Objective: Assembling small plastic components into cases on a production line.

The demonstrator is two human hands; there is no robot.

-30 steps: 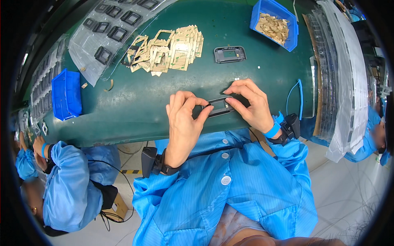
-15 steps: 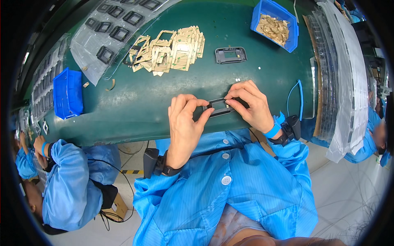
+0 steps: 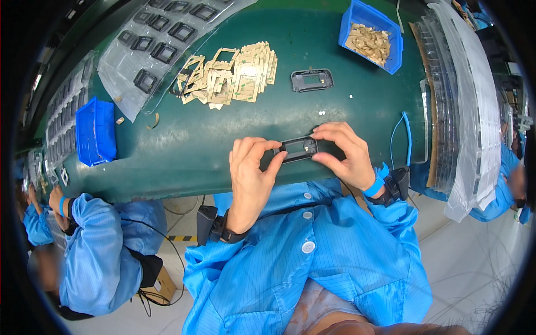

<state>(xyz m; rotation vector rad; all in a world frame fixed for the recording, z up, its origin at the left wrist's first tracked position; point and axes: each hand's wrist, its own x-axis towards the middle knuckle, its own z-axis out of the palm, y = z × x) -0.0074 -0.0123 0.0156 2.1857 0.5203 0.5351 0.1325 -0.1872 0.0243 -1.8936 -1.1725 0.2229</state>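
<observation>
Between my two hands is a black plastic frame (image 3: 311, 148) with a rectangular window and small gold-coloured spots near its right end. My left hand (image 3: 251, 170) pinches the left end between thumb and fingers. At the right end, the thumb and fingertips of my right hand (image 3: 347, 155) grip the opposite edges. A similar black frame (image 3: 325, 84) lies on the green table beyond my hands. Two tiny white pieces (image 3: 321, 113) sit just past my right fingertips. Farther left is a heap of tan flat cut-outs (image 3: 245, 84) with green marks.
A blue bin (image 3: 397, 56) of tan scraps stands far right; another blue bin (image 3: 96, 134) is at left. A clear tray (image 3: 120, 75) holds several black frames. Stacked clear trays (image 3: 444, 106) and a blue cord (image 3: 409, 134) border the right. A co-worker's blue sleeve (image 3: 95, 223) is at left.
My right fingers have moved off the frame's inner part to its right end, uncovering more of it. My left hand keeps its pinch. The whole view has shifted slightly.
</observation>
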